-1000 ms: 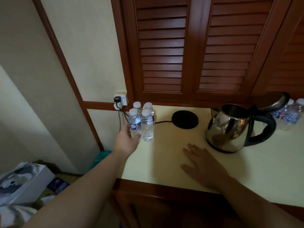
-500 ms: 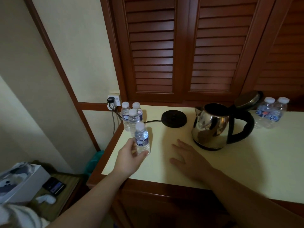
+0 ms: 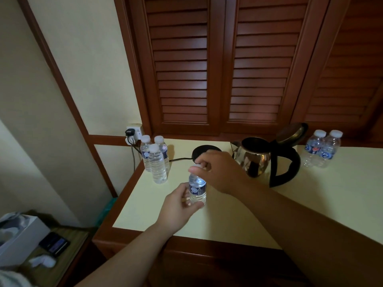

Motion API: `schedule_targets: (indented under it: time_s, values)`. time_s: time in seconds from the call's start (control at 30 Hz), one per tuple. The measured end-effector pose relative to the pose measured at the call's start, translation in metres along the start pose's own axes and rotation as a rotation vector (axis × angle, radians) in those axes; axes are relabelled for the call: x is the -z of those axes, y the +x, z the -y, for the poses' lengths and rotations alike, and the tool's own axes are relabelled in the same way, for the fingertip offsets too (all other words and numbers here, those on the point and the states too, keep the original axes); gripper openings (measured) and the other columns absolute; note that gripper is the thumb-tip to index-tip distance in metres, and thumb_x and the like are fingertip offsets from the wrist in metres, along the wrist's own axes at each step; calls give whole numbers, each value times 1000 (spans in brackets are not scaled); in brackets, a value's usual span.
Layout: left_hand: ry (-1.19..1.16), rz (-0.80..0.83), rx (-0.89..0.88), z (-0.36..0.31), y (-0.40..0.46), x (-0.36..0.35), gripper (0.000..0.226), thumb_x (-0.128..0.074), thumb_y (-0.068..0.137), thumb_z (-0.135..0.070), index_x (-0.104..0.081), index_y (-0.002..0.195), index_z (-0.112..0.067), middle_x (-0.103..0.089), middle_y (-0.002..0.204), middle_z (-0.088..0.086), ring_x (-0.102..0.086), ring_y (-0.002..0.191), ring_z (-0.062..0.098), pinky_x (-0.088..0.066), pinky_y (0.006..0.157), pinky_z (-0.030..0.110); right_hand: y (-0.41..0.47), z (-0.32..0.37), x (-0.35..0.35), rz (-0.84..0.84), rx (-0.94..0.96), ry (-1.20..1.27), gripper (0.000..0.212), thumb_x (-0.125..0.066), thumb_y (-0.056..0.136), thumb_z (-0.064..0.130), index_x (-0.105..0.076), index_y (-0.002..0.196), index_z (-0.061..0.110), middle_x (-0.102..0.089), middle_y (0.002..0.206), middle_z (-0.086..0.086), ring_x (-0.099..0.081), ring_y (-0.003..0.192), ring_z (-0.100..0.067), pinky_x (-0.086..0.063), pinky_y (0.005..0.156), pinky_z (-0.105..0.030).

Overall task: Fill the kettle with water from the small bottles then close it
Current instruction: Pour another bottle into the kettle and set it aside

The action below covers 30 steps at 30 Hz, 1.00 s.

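My left hand (image 3: 179, 206) grips the lower body of a small water bottle (image 3: 197, 186) held upright over the pale counter (image 3: 310, 204). My right hand (image 3: 219, 172) pinches the bottle's white cap from above. The steel kettle (image 3: 257, 157) stands behind on the counter, its lid (image 3: 291, 132) tipped open and its black handle to the right. Three more bottles (image 3: 154, 158) stand grouped at the back left corner. Two bottles (image 3: 321, 148) stand right of the kettle.
The kettle's black round base (image 3: 202, 151) lies behind my right hand, its cord running to a wall socket (image 3: 132, 133). Louvred wooden doors rise behind the counter. Below left, a low table holds a white box (image 3: 18, 239) and a phone (image 3: 54, 244).
My left hand has brought one bottle away from the group toward the counter's front. My right hand has lifted off the counter and taken hold of the bottle's cap.
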<state>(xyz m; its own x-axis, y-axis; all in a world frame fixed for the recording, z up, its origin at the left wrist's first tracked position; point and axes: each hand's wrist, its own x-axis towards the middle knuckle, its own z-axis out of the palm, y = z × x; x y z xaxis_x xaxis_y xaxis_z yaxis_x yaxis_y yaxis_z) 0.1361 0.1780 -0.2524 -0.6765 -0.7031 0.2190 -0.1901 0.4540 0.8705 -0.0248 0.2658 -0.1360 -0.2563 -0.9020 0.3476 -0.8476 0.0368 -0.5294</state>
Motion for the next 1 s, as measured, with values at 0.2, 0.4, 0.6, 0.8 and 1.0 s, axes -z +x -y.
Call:
schedule_targets:
  time_s: [0.2, 0.4, 0.6, 0.8, 1.0]
  values:
    - [-23, 39, -2, 0, 4, -3, 41, -89, 79, -26, -66, 112, -31, -71, 88, -18, -68, 77, 3, -54, 75, 20, 14, 11, 11, 44, -97, -121, 64, -77, 82, 58, -56, 68, 0, -44, 67, -11, -41, 60, -22, -32, 59, -37]
    - [-24, 70, -27, 6, 10, -3, 38, -88, 80, -32, -65, 110, -34, -64, 81, -13, -63, 72, 6, -54, 73, 31, 11, 12, 23, 196, 1, -99, 24, -72, 93, 29, -76, 97, 5, -59, 87, -10, -55, 77, -22, -43, 68, -35]
    - [-36, 83, -29, 8, 11, -4, 42, -85, 85, -32, -64, 121, -35, -69, 94, -23, -73, 91, 8, -59, 80, 30, 10, 8, 31, 258, -39, 24, 36, -71, 95, 27, -70, 130, 18, -69, 119, -1, -64, 108, -15, -55, 96, -39]
    - [-32, 73, -28, 4, 10, -3, 46, -85, 86, -25, -64, 127, -26, -66, 97, -34, -68, 90, -3, -57, 85, 19, 13, 10, 18, 104, -48, -45, 31, -79, 86, 38, -74, 94, 9, -65, 86, -4, -61, 80, -21, -54, 74, -46]
    - [-41, 80, -9, 4, 10, -3, 46, -83, 88, -21, -63, 130, -22, -64, 94, -38, -70, 94, -3, -50, 79, 10, 12, 3, 30, 172, 14, 62, 31, -67, 97, 17, -72, 128, 18, -69, 118, 7, -63, 106, -5, -53, 89, -21]
